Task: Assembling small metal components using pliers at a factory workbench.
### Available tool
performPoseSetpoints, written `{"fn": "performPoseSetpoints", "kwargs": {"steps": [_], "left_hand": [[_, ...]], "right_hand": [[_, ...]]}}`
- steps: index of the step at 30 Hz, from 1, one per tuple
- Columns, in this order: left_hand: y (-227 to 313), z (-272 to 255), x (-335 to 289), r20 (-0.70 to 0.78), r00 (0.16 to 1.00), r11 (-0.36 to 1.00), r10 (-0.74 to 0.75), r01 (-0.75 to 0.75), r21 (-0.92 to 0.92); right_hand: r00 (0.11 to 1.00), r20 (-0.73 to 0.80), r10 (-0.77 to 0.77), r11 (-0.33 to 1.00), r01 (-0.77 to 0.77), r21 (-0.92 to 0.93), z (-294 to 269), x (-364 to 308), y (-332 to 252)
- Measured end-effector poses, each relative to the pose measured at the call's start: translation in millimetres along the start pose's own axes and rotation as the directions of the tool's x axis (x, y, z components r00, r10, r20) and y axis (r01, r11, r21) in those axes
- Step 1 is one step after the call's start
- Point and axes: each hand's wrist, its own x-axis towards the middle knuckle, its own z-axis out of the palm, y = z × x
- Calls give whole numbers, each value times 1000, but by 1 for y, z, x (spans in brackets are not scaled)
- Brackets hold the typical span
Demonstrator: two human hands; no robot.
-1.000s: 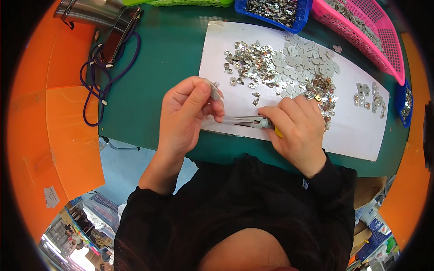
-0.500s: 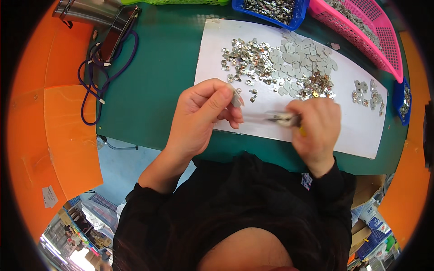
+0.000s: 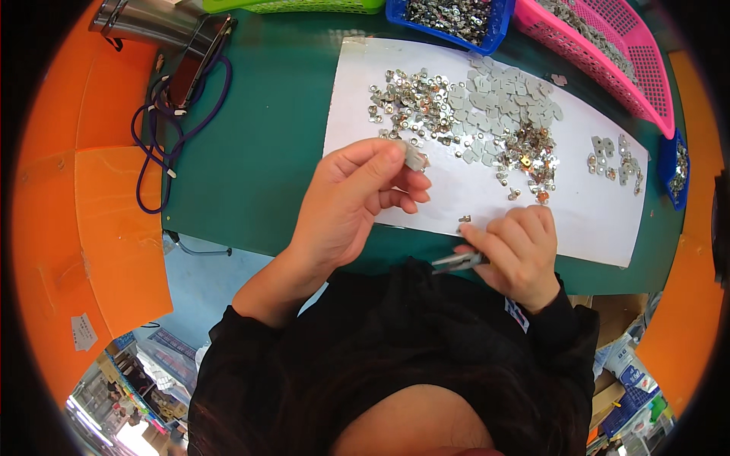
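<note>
My left hand (image 3: 346, 201) pinches a small grey flat piece (image 3: 414, 158) between thumb and forefinger, above the white sheet (image 3: 593, 224). Pliers (image 3: 456, 263) lie in the grip of my right hand (image 3: 517, 254), jaws pointing left over the table's near edge. The forefinger of that hand reaches to a small metal clip (image 3: 464, 220) near the sheet's front edge. Beyond the hands lie a pile of shiny metal clips (image 3: 414, 99), a pile of grey flat pieces (image 3: 509, 95) and a heap of silver and copper-coloured parts (image 3: 530, 156).
A pink basket (image 3: 585, 72), a blue bin (image 3: 449, 34) and a green basket (image 3: 304, 6) line the far side. A smaller blue tray (image 3: 671, 171) is at the right. A steel cup (image 3: 156, 20) and a purple cord (image 3: 199, 114) are at the left on the green table (image 3: 251, 167).
My right hand with the pliers has moved nearer to me, its forefinger now at a clip by the sheet's edge. My left hand has shifted slightly right, still pinching the grey piece.
</note>
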Motion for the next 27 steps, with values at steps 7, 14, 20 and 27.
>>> {"fn": "performPoseSetpoints", "kwargs": {"steps": [7,14,20,27], "left_hand": [[-12,18,4,88,990,990,-111,117,-75],[-24,34,5,303,920,926,-249,317,-204],[-26,35,4,314,931,971,-184,222,-88],[-30,32,7,359,905,935,-227,306,-178]], "right_hand": [[995,-86,-45,999,47,26,1,-4,4],[866,-495,69,998,-55,42,-6,27,8],[885,-466,3,1000,-13,-20,-8,27,8],[889,-458,23,1000,-30,-9,-6,25,9]]}}
